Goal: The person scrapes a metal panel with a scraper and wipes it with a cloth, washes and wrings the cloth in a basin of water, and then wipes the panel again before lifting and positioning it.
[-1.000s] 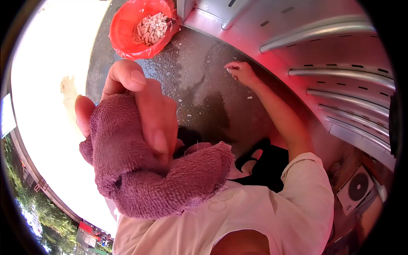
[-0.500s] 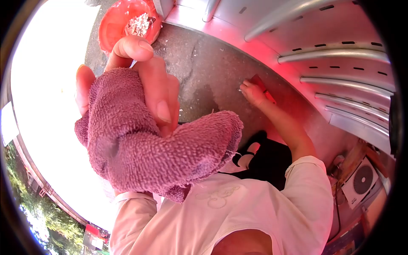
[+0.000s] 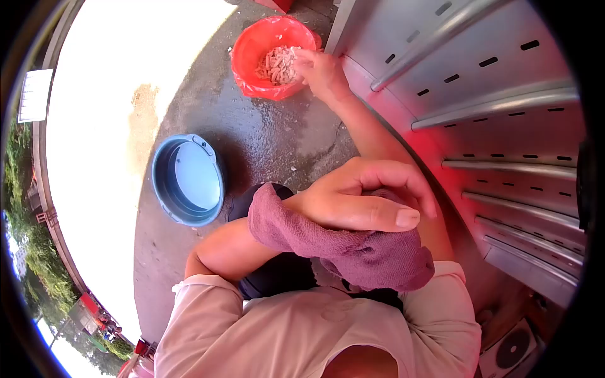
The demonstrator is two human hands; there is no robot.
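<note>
My left hand (image 3: 353, 205) is bent around a purple terry cloth (image 3: 384, 258), its thumb lying stretched across the top. One end of the cloth loops back around my left wrist. Farther out, my right hand (image 3: 322, 74) reaches to the right side of a red plastic-lined basin (image 3: 249, 66). Its fingers look spread, with nothing visible in them, and they overlap the basin's edge; whether they touch it I cannot tell. Small pale pieces (image 3: 278, 65) lie heaped inside the basin.
A blue basin (image 3: 165, 189) stands on the wet concrete floor (image 3: 271, 135) at the left. Along the right runs a slotted metal panel (image 3: 428, 69) with tubular bars. Part of a red object (image 3: 274, 4) shows at the top edge. Bright sunlit ground lies at far left.
My left hand and the cloth have moved down and right, away from the camera. My right hand has swung up to the red basin. The blue basin has come into view.
</note>
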